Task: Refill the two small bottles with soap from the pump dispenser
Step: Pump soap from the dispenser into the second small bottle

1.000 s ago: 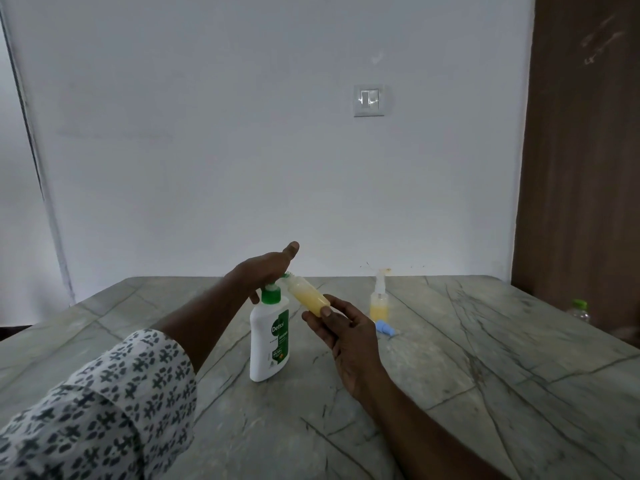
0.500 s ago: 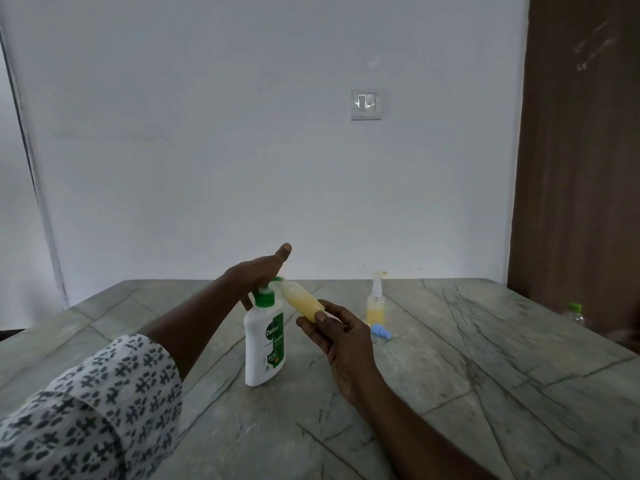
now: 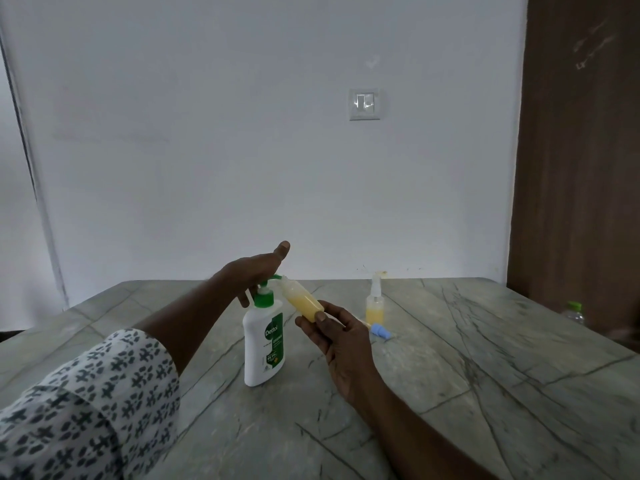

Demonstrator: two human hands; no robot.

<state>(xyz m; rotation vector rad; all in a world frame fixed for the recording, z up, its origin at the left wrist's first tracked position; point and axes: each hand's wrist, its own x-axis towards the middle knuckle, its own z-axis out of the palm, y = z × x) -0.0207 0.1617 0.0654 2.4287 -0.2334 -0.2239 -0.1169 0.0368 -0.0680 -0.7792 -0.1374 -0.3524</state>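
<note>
Fingers [image 3: 244, 299] of the left hand [image 3: 252, 271] lie loose, grasping nothing, above the table [image 3: 485, 375] on the upright Dettol pump dispenser [image 3: 265, 344]. The right hand [image 3: 341, 334] grips a tilted small bottle [image 3: 303, 301], mouth at the spout; the second bottle [image 3: 375, 306] stands farther right.

- Our left hand [image 3: 254, 271] lies palm down on top of the pump dispenser [image 3: 265, 344]. The thumb sticks out straight and raised above the dispenser's spout, and one finger hangs down beside the pump neck.
- Our left forearm reaches in from the lower left to the dispenser, bare from the wrist back to a patterned sleeve [image 3: 86, 403].
- Our right hand [image 3: 337, 336] is just right of the dispenser. Thumb and fingers pinch the lower end of the small bottle [image 3: 301, 301], tilted with its mouth at the spout.
- Our right forearm, bare, rises from the lower right towards the dispenser.
</note>
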